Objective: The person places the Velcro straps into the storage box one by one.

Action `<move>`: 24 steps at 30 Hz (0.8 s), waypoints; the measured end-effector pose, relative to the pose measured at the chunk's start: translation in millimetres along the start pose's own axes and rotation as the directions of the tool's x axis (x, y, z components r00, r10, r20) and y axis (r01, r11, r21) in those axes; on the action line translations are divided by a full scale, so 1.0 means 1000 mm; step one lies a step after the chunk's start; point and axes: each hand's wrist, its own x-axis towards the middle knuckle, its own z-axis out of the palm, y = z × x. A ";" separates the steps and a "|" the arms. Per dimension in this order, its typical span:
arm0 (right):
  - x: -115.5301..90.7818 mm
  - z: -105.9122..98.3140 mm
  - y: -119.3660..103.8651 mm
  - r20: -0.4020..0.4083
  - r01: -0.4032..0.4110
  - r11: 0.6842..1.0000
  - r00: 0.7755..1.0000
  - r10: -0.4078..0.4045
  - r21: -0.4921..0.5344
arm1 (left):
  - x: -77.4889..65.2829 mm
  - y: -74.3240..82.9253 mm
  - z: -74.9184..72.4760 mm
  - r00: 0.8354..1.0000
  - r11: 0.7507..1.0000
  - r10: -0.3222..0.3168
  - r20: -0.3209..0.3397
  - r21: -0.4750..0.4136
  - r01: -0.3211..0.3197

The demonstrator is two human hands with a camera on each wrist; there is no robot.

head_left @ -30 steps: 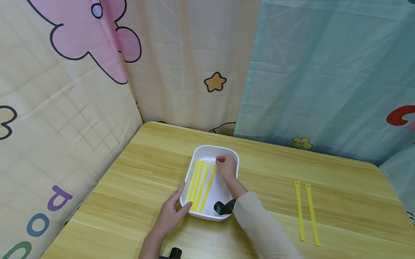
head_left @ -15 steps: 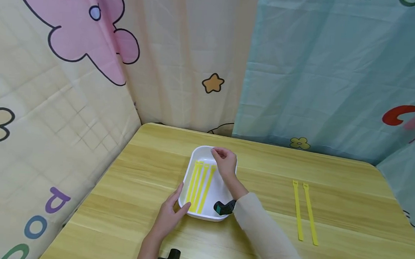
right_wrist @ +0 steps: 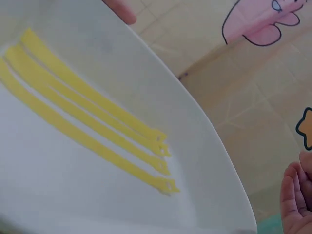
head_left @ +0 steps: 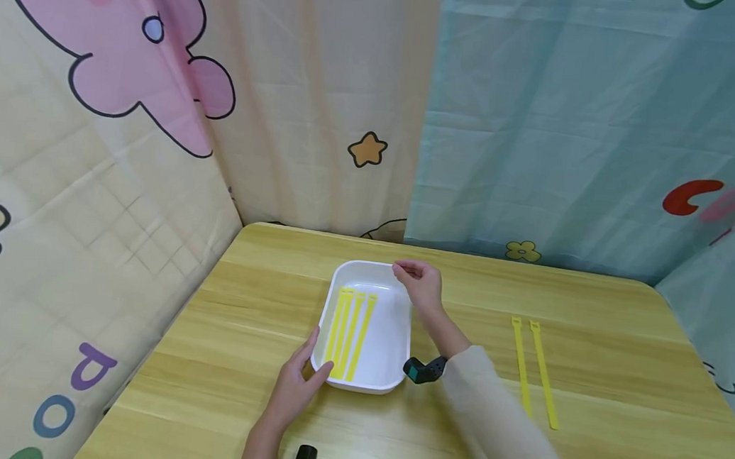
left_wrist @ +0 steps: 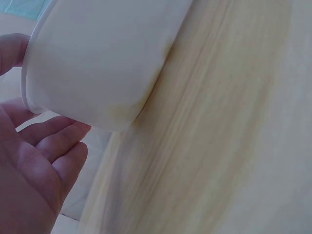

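A white rectangular tray (head_left: 391, 348) stands on the table in the head view. Several yellow cable ties (head_left: 352, 335), flat straps with slotted heads, lie lengthwise along its left side. My left hand (head_left: 294, 388) holds the tray's near left corner. In the left wrist view that hand (left_wrist: 39, 161) has its thumb at the tray rim and its fingers along the outer wall. Over the tray's far right corner is my right hand (head_left: 423, 287), fingers loosely bent and nothing between them. The right wrist view shows the cable ties' heads (right_wrist: 163, 163) near one end wall.
To the right, two more yellow cable ties (head_left: 543, 370) lie side by side on the wooden table (head_left: 443, 434), the left one partly behind the right sleeve (head_left: 501, 417). Printed curtains (head_left: 312, 112) hang behind the table and along its left side.
My right hand has drawn back from the cable ties in the tray and shifted right to the far right corner. The left hand stays at the tray. The head view has turned slightly.
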 end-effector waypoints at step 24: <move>0.005 -0.087 0.041 -0.089 -0.087 0.991 0.993 0.079 -0.098 | -0.002 0.012 -0.002 1.000 1.000 0.004 0.010 0.001 -0.004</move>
